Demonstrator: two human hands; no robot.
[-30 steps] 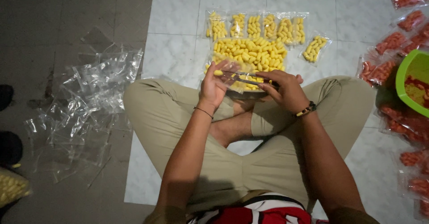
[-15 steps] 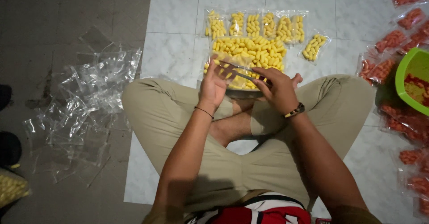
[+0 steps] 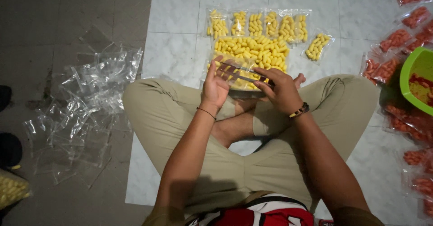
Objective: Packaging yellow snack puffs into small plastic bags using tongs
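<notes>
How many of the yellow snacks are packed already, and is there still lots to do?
Seven small filled bags lie in a row. The left hand holds a small clear bag; the right hand works metal tongs. A big yellow snack pile and many empty bags remain.

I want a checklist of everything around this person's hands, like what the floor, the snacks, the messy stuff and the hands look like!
Surface: pale marble floor; darker floor on the left.
Job's things: small clear bag held by both hands above the pile of yellow snacks; thin metal tongs in the right hand.
Clutter: heap of empty clear bags; row of filled yellow packets; red snack packets; green bowl.
Grippers: left hand pinching the bag; right hand closed on the tongs.
Cables: nothing seen.
Surroundings: person's crossed legs, dim light.
</notes>
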